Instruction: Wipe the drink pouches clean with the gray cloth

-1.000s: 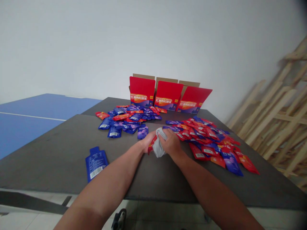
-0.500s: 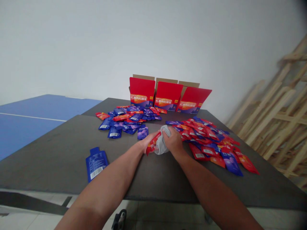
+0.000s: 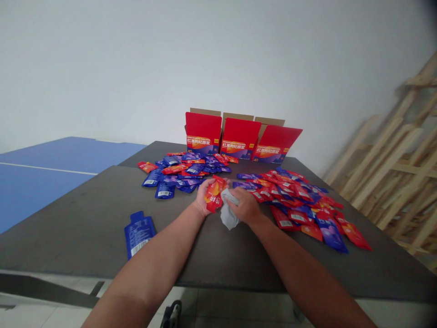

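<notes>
A red pouch (image 3: 214,195) with an orange print lies in my left hand (image 3: 202,198), its front turned up and the fingers closed around its edge. My right hand (image 3: 246,205) grips a crumpled grey cloth (image 3: 228,214) just to the right of the pouch; the cloth hangs down toward the table. To the right spreads a heap of red and blue pouches (image 3: 290,191). Beyond my left hand is another mixed pile of pouches (image 3: 186,169). One blue pouch (image 3: 139,233) lies apart near my left forearm, label side up.
Three red-and-blue cartons (image 3: 239,139) with raised flaps stand in a row at the back of the dark table (image 3: 85,218). A blue table with a white line (image 3: 61,159) adjoins at left. Wooden slats (image 3: 385,164) lean at the right, by the wall.
The cloth has come off the red pouch and moved slightly down, still in my right hand. The pouch's printed front now shows more fully in my left hand.
</notes>
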Demonstrator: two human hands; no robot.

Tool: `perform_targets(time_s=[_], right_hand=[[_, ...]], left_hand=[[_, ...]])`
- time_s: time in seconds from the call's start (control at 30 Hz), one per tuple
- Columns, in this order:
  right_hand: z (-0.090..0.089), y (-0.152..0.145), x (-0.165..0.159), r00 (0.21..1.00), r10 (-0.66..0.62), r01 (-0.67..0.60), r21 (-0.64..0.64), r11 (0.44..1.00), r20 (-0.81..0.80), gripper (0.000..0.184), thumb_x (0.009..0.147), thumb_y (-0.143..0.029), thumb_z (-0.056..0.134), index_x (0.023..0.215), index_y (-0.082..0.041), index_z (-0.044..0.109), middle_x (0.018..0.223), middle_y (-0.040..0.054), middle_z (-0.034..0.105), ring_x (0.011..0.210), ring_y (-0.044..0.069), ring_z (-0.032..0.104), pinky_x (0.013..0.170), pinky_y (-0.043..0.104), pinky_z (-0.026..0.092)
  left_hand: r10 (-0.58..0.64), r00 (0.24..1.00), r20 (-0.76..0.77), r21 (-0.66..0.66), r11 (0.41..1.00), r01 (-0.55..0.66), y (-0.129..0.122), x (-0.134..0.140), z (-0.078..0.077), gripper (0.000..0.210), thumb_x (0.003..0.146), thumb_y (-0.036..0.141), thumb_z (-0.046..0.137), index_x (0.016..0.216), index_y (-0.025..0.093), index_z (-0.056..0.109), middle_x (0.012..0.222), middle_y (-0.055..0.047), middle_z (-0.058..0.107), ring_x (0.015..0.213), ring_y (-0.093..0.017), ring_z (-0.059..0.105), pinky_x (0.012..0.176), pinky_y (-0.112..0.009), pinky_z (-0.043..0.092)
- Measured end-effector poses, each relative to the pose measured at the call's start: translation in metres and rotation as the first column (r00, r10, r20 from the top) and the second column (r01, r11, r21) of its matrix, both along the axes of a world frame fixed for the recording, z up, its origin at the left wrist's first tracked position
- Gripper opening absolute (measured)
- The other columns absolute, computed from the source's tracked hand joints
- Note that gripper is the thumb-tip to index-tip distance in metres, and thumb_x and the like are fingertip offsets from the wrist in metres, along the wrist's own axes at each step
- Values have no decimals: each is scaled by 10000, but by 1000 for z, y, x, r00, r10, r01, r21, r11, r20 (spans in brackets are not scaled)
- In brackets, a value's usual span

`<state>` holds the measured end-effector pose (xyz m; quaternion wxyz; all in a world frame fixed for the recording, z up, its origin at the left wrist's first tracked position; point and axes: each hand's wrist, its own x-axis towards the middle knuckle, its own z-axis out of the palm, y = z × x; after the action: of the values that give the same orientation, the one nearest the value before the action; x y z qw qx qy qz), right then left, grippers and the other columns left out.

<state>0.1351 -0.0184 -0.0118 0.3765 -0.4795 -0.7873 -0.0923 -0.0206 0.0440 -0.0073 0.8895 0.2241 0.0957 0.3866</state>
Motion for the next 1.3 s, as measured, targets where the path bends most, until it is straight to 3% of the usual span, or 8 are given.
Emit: perform_targets(time_s=[0.13, 0.37, 0.67, 0.83, 0.93, 1.1, 1.2, 1.3], right_hand=[[-2, -7, -9, 961, 172, -158, -80, 984, 217, 195, 827, -290, 592, 991, -226, 677, 918, 56, 665, 865, 188, 603, 778, 285, 465], [-3, 6, 3, 994, -74, 79, -58, 995, 86, 200, 869, -282, 531, 990, -193, 665, 949, 83, 659, 916, 212, 589, 817, 310, 469], [-4, 13, 13, 954, -298, 294, -95, 951, -30, 214, 873, -286, 517, 1011, -191, 649, 931, 95, 653, 901, 230, 591, 801, 319, 454], [-3, 19, 19, 919, -380, 369, -116, 922, -101, 224, 871, -306, 516, 1006, -183, 647, 954, 104, 665, 892, 239, 605, 777, 334, 463], [-2, 18, 22, 945, -303, 290, -112, 950, -125, 260, 849, -292, 549, 1077, -200, 631, 997, 85, 675, 913, 227, 616, 786, 330, 475], [1, 7, 15, 998, -46, 52, -181, 982, 41, 585, 792, -354, 657, 1345, -261, 490, 1092, 53, 668, 912, 210, 628, 781, 324, 498], [0, 3, 8, 993, 30, -14, -137, 990, 112, 409, 839, -375, 616, 1236, -280, 610, 943, 45, 681, 834, 197, 622, 749, 314, 501], [-1, 5, 4, 996, 80, -78, -62, 995, 26, 246, 876, -321, 554, 1056, -251, 705, 911, 55, 683, 867, 195, 616, 795, 325, 502]], left_hand=[[35, 998, 45, -47, 998, -33, 0, 1, 1, 482, 831, 251, 455, 1281, 87, 509, 1146, -142, 659, 1074, -245, 624, 916, -372, 482], [-91, 996, -26, 14, 996, 91, -6, 1, 6, 525, 847, 248, 440, 1327, 39, 478, 1208, -181, 631, 1130, -269, 603, 1005, -398, 423], [-149, 984, -103, -8, 989, 149, -4, 2, 5, 473, 799, 195, 448, 1228, 22, 546, 1043, -186, 695, 962, -275, 679, 894, -396, 497], [-30, 993, -111, -84, 996, 21, -1, 3, 0, 512, 723, 146, 447, 1220, 59, 532, 1062, -181, 686, 950, -293, 681, 859, -438, 516], [80, 993, -83, -113, 990, -89, 3, 1, -3, 573, 683, 128, 449, 1241, 11, 498, 1074, -211, 673, 982, -304, 668, 855, -437, 520], [167, 985, -51, -145, 974, -173, 7, 0, -3, 569, 683, 136, 434, 1221, -34, 502, 1042, -213, 675, 966, -271, 670, 847, -370, 524], [113, 992, -63, -148, 982, -121, 5, 3, -2, 468, 680, 129, 436, 1115, 5, 558, 1018, -200, 672, 936, -256, 671, 830, -357, 523], [104, 987, -120, -107, 987, -116, 2, 8, -2, 334, 682, 97, 460, 990, 82, 589, 985, -155, 675, 881, -225, 670, 804, -338, 518]])
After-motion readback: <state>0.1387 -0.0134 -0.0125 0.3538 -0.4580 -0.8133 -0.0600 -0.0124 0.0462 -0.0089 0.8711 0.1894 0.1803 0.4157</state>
